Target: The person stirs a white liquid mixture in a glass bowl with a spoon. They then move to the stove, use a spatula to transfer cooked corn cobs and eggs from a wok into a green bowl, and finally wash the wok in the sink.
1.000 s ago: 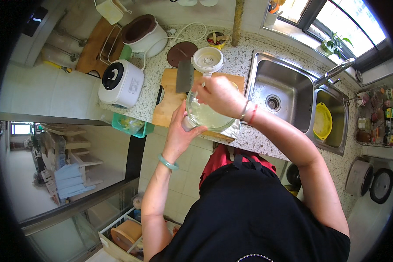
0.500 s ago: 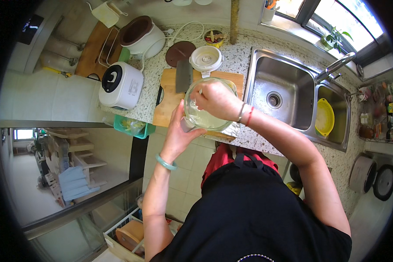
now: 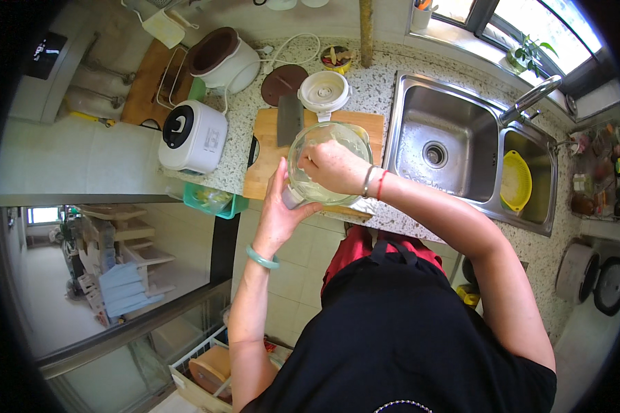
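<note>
A clear glass jug (image 3: pixel 327 195) is held tilted above the wooden cutting board (image 3: pixel 269 180), its wide mouth facing me. My left hand (image 3: pixel 280 215) is closed around the jug's near left side, where a pale part shows beside the thumb. My right hand (image 3: pixel 334 167) reaches into the mouth with its fingers curled; what they hold, if anything, is hidden. The inside looks whitish and wet. Behind the jug, a cleaver (image 3: pixel 290 121) lies flat on the board. Just beyond the board sits a round white lid-like piece (image 3: pixel 324 91).
To the right is a steel sink (image 3: pixel 448 110) with a yellow strainer (image 3: pixel 514 180) in its smaller basin. A white rice cooker (image 3: pixel 203 141) and a white pot (image 3: pixel 233 65) stand at the left. A brown round lid (image 3: pixel 282 84) lies behind the cleaver. A green bin (image 3: pixel 233 206) hangs at the counter's front edge.
My right hand has shifted slightly left and down inside the jug. My left hand keeps its hold, and the jug has moved very little.
</note>
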`<state>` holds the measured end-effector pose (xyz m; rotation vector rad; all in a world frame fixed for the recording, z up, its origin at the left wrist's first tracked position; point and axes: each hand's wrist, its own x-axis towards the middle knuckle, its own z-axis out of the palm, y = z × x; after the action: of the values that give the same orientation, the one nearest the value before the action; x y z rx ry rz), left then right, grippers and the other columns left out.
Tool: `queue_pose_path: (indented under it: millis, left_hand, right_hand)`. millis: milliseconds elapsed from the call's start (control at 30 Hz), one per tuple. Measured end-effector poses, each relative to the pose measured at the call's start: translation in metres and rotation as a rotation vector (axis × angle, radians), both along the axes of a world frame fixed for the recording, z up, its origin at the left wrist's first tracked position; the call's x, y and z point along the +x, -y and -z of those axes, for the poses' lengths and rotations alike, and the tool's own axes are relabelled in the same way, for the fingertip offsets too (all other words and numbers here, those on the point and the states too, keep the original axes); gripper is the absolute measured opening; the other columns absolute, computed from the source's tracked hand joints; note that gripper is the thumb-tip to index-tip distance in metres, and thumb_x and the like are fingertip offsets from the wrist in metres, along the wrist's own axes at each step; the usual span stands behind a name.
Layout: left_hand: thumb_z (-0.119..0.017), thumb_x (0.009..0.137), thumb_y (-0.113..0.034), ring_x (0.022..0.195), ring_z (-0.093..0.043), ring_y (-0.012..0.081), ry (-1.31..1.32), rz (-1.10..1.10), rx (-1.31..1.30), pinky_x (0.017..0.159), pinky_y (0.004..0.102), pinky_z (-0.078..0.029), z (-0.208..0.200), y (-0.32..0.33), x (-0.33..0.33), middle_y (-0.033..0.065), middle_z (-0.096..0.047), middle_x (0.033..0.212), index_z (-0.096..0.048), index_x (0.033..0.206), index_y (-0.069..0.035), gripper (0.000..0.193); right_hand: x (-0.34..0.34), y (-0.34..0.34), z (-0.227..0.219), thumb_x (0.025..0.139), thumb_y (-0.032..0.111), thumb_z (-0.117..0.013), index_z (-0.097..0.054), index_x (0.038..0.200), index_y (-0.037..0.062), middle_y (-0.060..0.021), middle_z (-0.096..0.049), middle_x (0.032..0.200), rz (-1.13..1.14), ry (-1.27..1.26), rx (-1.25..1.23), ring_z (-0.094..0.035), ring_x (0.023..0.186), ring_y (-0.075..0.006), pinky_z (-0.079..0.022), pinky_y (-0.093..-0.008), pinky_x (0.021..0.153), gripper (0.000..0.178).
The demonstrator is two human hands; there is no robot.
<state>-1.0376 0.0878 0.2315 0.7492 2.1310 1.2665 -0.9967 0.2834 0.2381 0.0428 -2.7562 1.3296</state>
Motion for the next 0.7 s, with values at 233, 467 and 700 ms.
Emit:
queue_pose_path:
  millis: [233, 467, 700]
  left_hand:
    - [-0.089, 0.072, -0.015, 0.142, -0.036, 0.0255, -0.033, -0.006, 0.050, 0.116, 0.0381, -0.032, -0.002, 0.002, 0.005, 0.0177, -0.037, 0.154, -0.019, 0.157, -0.006, 0.111]
    - [-0.088, 0.072, -0.015, 0.140, -0.039, 0.0248, 0.035, -0.013, 0.053, 0.114, 0.0372, -0.035, 0.000, 0.000, 0.003, 0.0152, -0.038, 0.154, -0.019, 0.157, -0.006, 0.110]
    - [-0.090, 0.068, -0.015, 0.132, -0.047, 0.0260, -0.091, -0.014, 0.091, 0.109, 0.0376, -0.041, 0.008, 0.005, 0.005, 0.0170, -0.043, 0.147, -0.023, 0.155, -0.003, 0.110]
  right_hand:
    - [0.006, -0.019, -0.064, 0.093, 0.018, -0.053, -0.070, 0.097, 0.0017, -0.0159, -0.070, 0.076, -0.004, -0.003, -0.162, -0.071, 0.070, -0.0284, -0.055, -0.0399, 0.070, 0.024]
    - [-0.012, 0.002, -0.002, 0.090, 0.016, -0.055, -0.069, 0.085, 0.0015, -0.0144, -0.067, 0.067, -0.020, -0.024, 0.065, -0.069, 0.066, -0.0297, -0.053, -0.0423, 0.068, 0.022]
    - [-0.002, -0.029, -0.064, 0.098, 0.019, -0.046, -0.068, 0.104, -0.0029, -0.0131, -0.073, 0.079, -0.005, 0.035, -0.199, -0.073, 0.073, -0.0183, -0.059, -0.0319, 0.073, 0.032]
